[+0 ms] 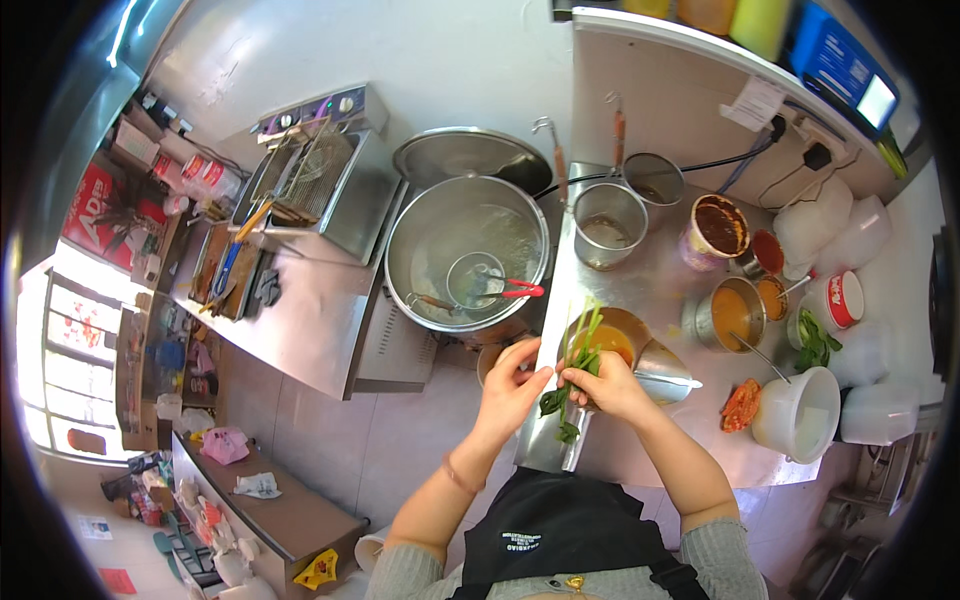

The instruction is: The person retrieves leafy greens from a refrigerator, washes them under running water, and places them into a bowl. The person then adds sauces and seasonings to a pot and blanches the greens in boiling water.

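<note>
My right hand (609, 384) grips a small bunch of leafy greens (583, 345) with pale green stems pointing up and dark leaves hanging below the fist. Close beside it on the left, my left hand (514, 386) has its thumb and fingers apart, with nothing visible in it. Under the greens stands a metal bowl (637, 330) of orange broth, partly hidden by the stems and my right hand. A shiny steel vessel (664, 375) sits against the bowl's right side. Both hands are over the left edge of the steel worktable (660, 457).
Left of the table stands a large steel pot (469, 319) of liquid with a strainer (476, 280) and red-handled tongs (521, 288). A deep fryer (322, 180) is farther left. At right are a sauce pot (729, 315), a white bucket (796, 416) and a sauce tub (716, 231).
</note>
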Action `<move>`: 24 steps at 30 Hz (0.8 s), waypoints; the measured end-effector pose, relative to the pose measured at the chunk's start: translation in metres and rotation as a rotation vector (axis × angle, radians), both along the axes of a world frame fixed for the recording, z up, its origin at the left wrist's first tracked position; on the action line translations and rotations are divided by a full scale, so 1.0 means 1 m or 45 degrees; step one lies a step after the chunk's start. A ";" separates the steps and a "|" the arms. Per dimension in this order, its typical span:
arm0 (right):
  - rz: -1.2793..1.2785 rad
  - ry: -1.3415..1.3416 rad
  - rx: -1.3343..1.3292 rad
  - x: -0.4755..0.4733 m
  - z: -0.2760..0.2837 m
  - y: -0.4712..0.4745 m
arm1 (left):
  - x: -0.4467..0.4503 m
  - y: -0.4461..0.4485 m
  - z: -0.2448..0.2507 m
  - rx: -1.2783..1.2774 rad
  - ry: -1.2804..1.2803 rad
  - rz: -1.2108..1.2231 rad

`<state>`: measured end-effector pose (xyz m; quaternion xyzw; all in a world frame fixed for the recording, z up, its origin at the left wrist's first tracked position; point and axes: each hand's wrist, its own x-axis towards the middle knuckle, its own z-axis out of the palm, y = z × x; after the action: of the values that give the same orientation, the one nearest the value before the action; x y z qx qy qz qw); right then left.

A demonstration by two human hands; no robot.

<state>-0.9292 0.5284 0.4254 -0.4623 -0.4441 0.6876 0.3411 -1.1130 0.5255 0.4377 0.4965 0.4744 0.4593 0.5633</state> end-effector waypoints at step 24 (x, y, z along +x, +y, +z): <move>-1.543 -0.817 0.631 0.433 0.102 -0.080 | -0.050 0.056 -0.022 0.054 -0.785 0.593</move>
<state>-0.4962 0.4480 0.5271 -0.7150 -0.3310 0.0878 0.6095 -1.1626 0.5811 0.4153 0.2256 0.3734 0.7124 0.5496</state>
